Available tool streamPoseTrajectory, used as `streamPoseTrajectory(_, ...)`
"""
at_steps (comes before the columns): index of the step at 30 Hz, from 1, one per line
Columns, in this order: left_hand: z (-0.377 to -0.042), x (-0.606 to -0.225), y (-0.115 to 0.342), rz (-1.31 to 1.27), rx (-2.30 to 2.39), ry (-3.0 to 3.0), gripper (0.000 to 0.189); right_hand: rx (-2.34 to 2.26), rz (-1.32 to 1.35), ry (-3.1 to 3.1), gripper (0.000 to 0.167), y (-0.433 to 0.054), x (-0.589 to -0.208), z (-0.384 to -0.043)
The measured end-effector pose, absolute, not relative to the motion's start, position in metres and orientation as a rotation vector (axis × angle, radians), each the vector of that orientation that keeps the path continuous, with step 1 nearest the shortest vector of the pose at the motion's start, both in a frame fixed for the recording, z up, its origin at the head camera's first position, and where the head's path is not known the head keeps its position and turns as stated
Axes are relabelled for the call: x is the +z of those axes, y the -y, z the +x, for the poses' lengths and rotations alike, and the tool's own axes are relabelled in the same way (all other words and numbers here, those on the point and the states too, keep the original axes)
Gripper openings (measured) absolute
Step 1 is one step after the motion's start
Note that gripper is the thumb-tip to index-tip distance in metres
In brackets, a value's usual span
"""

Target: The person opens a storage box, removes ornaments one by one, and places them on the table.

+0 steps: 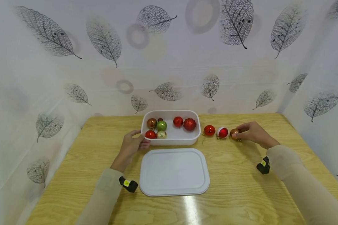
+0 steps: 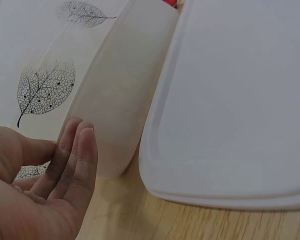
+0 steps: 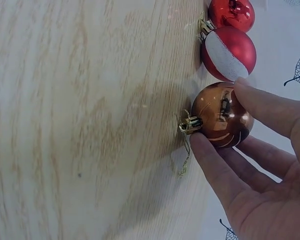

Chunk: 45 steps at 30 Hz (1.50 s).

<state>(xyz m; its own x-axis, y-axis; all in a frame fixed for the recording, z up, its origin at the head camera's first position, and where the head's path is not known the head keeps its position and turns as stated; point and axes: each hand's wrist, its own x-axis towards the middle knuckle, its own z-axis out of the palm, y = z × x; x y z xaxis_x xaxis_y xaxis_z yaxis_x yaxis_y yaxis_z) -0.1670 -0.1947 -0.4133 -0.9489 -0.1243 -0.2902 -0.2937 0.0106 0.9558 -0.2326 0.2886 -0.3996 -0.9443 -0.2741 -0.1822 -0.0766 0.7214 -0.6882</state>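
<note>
A white plastic box (image 1: pixel 171 142) holds several Christmas baubles, among them a copper one (image 1: pixel 151 123), a green one (image 1: pixel 161 126) and a ridged red one (image 1: pixel 190 124). My left hand (image 1: pixel 130 144) grips the box at its near left corner, thumb on one side of the wall and fingers on the other, as the left wrist view shows. Over at the right, my right hand (image 1: pixel 253 134) pinches a shiny brown bauble (image 3: pixel 221 116) with a gold cap and string. Beside it sit a red-and-white bauble (image 3: pixel 229 54) and a red bauble (image 1: pixel 209 130), in a row on the table.
The white lid (image 1: pixel 174 172) lies flat on the wooden table (image 1: pixel 236 193), just in front of the box. A pale curtain (image 1: pixel 169 68) printed with dark leaves hangs behind the table and along both sides.
</note>
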Motion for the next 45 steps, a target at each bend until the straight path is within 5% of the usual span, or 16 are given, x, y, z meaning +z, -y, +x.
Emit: streamPoseTrajectory(45,-0.168,-0.415,0.194,-0.461,2.079,-2.14,0.045,-0.995,-0.326,-2.676,0.065,-0.261,-0.347,-0.242)
